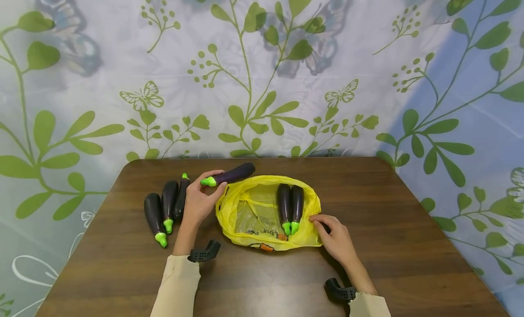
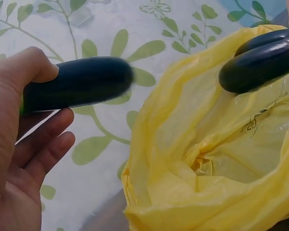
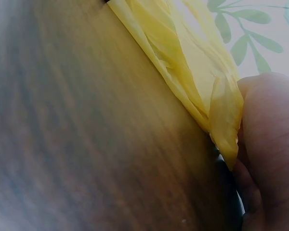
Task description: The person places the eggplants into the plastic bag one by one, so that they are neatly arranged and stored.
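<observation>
My left hand grips an eggplant near its bright green stem end, above the table. The eggplant's dark rounded end points right, over the far left rim of a yellow plastic bag. In the left wrist view the thumb lies on top of the held eggplant, with fingers beneath. The bag lies with its mouth spread wide, and two eggplants rest side by side in its right part. My right hand pinches the bag's right edge; in the right wrist view the yellow plastic meets the fingers.
Several more eggplants lie in a group on the brown wooden table, left of my left hand. A cloth backdrop with a leaf and butterfly print hangs behind the table's far edge.
</observation>
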A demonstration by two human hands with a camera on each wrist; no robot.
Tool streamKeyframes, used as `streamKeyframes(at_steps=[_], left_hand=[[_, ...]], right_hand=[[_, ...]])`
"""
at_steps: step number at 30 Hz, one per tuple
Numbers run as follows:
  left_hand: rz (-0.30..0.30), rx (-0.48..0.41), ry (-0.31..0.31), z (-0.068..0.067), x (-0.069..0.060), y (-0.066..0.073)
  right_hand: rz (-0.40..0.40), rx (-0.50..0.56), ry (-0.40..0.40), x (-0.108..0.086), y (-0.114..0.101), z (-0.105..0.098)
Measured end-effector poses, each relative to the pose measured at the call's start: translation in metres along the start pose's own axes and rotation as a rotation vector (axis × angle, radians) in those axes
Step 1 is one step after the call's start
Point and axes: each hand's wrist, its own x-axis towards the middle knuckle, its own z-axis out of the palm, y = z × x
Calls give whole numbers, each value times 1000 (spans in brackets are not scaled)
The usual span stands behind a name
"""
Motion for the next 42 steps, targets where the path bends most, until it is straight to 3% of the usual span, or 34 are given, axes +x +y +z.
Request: streamKeyframes(at_steps=[5,9,17,26,42], left_hand=[[15,-15,-44,0,-3,27],[24,-27,-87,4,-4,31],[34,-17,-125,11,0,-3],[37,-11,-172,12,1,-4],[-8,136,-198,21,0,-4]], right_hand=[[2,0,-1,0,0,0],[3,-2,-1,1,0,0],[-11,-1,-1,0,-2,0],[-11,-3,2,0,0,0],[-29,-18,19,-1,-1,1]])
